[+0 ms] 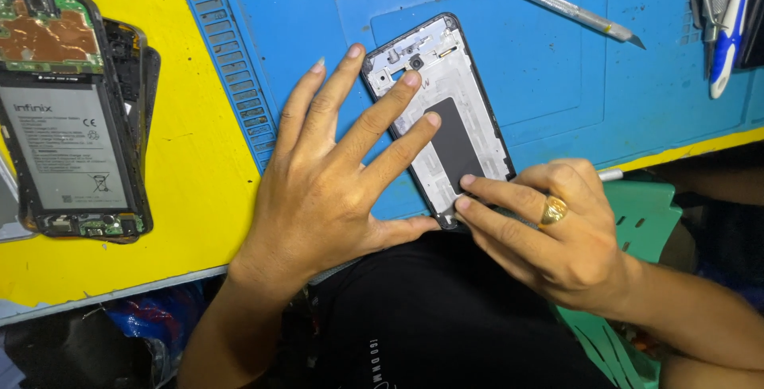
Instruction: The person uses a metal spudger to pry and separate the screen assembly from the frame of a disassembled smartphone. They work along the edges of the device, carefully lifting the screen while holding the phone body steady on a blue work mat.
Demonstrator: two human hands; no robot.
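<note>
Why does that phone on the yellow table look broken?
The opened phone has no back cover, so its battery and green circuit board show. It lies crooked atop another cover. The phone frame under the left hand and right hand is an empty shell.

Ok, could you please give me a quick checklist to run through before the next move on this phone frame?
1. Phone frame lies flat on the blue mat: ok.
2. Left hand presses on the frame, fingertips on its upper half: ok.
3. Right hand pinches the frame's bottom edge: ok.
4. Frame's lower corner overhangs the mat's near edge: not ok.
5. Craft knife lies apart from both hands: ok.
6. Whether the frame's bottom edge is cracked, hidden under the fingers: cannot tell.
</note>
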